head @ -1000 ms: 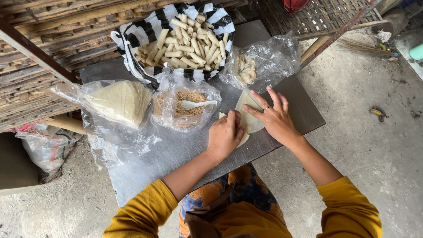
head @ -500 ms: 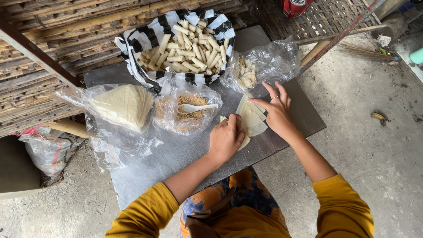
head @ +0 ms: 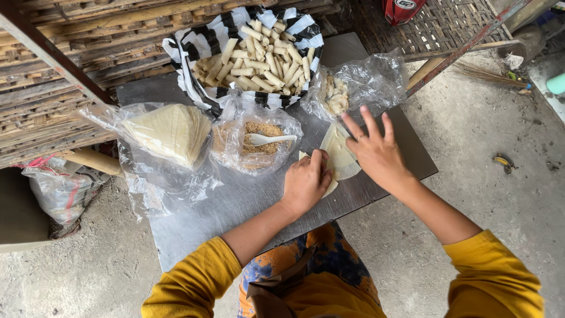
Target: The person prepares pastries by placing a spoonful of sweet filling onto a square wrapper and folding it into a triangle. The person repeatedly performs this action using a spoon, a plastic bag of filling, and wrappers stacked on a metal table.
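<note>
Near table (head: 194, 224) edge, left hand (head: 306, 181), right hand (head: 376, 154) pressing wrapper (head: 338, 154), bare metal alongside

So on the tabletop (head: 194, 224), the wrapper sheet (head: 339, 154) sat about dead center, with the left hand (head: 306, 181) on its 7 o'clock edge and the right hand (head: 376, 152) on its 3 o'clock side. The bag of filling (head: 256, 138) with a spoon (head: 268, 139) in it lay at 9, the wrapper stack (head: 170, 132) farther out at 9, and the basket of rolls (head: 253, 53) sat at 11.
</note>
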